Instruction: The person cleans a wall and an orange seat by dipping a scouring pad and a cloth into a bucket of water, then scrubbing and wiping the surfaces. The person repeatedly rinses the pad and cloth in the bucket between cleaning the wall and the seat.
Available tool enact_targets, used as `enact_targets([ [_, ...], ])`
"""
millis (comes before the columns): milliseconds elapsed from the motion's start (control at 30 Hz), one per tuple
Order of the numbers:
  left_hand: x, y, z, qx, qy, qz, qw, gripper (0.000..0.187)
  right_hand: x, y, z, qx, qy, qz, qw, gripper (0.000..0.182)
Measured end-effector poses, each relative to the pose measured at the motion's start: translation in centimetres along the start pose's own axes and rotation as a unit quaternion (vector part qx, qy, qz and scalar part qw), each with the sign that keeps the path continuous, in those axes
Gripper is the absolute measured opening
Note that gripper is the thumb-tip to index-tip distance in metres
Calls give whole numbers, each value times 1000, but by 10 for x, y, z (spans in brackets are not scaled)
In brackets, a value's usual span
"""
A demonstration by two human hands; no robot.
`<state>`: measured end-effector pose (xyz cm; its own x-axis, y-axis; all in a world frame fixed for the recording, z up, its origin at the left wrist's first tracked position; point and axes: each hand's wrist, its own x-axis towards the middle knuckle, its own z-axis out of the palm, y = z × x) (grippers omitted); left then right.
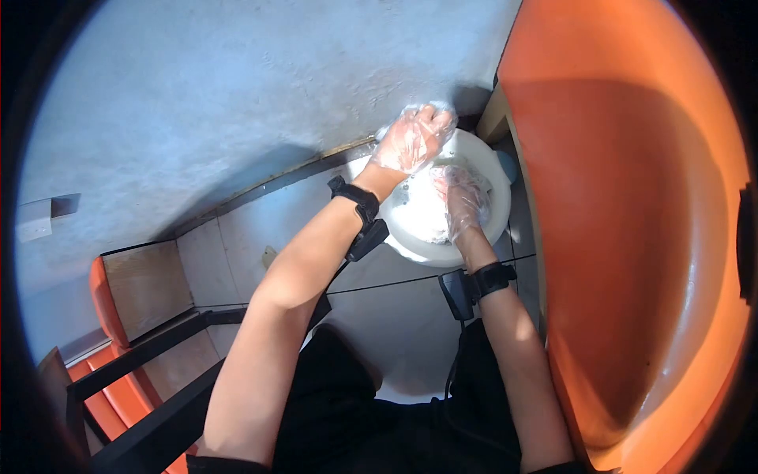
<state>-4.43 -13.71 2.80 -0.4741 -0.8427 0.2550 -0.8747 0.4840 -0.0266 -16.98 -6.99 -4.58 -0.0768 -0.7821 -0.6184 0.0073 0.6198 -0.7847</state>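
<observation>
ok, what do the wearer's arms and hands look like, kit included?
Left hand and right hand: both in loose, clear, crinkled plastic gloves. Each wrist has a black strap with a boxy dark module; a thin dark cable hangs below the right one. Forearms bare, black short sleeves. No markings I can read.

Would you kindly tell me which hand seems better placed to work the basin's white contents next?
Probably the right hand: it reaches down inside the basin, at its white contents, while the curled left hand overlaps the rim in this view.
</observation>
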Motion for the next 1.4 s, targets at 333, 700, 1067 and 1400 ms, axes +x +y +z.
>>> enact_targets([
  [333,40,14,-56,-9,150,68,986,18,-1,-9,-6,-67,-35,15,997,54],
  [700,-25,-13,-4,-38,-64,-69,995,22,-8,-11,-8,-28,32,8,999,52],
  [1067,19,1,-56,-68,-26,-47,996,37,19,22,-18,-125,4,-52,991,56],
  [1400,-41,52,-25,-264,-167,-336,889,37,-39,-44,-7,259,-194,-18,946,52],
])
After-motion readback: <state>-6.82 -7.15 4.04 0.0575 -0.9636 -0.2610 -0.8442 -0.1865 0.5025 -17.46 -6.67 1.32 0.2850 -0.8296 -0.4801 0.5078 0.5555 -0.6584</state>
